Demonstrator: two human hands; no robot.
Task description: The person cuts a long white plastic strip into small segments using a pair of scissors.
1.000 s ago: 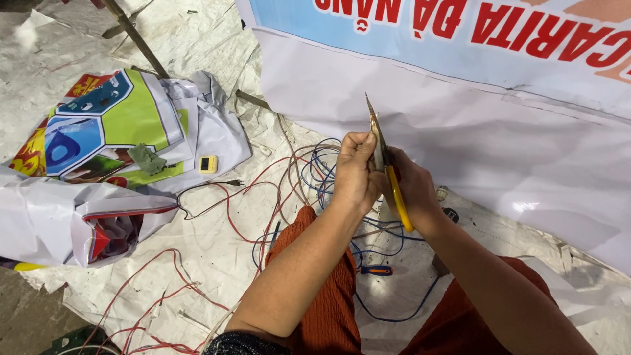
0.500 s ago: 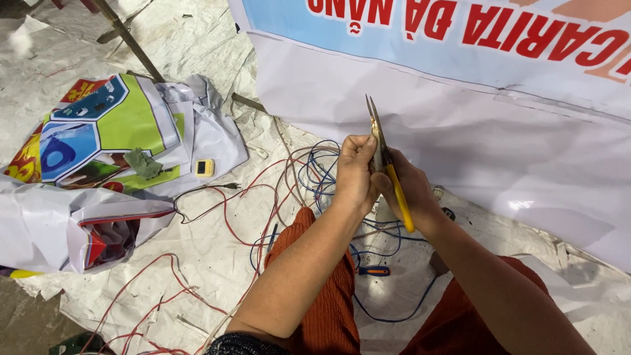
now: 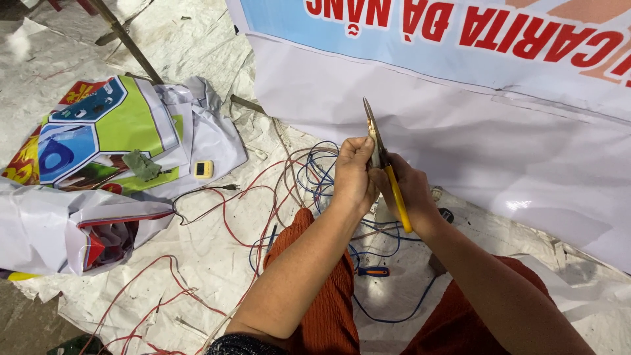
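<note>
My right hand (image 3: 413, 192) grips the yellow handle of a pair of scissors (image 3: 384, 161), whose metal blades point up and away from me. Pressed against the blades from the left is my left hand (image 3: 353, 176), fingers curled into a fist, apparently pinching a thin wire; the wire itself is hidden inside the fist. Both hands hover above a tangle of blue wires (image 3: 319, 172) and red wires (image 3: 227, 210) on the white sheet covering the floor. My knees in orange trousers (image 3: 328, 296) are below.
A large white banner with a blue band (image 3: 460, 125) lies ahead and to the right. A crumpled colourful printed sheet (image 3: 112, 128) sits left, with a small yellow device (image 3: 204, 169) beside it. A screwdriver with an orange and blue handle (image 3: 373, 271) lies between my knees.
Both hands stay together on the scissors almost unmoved. The view has shifted slightly.
</note>
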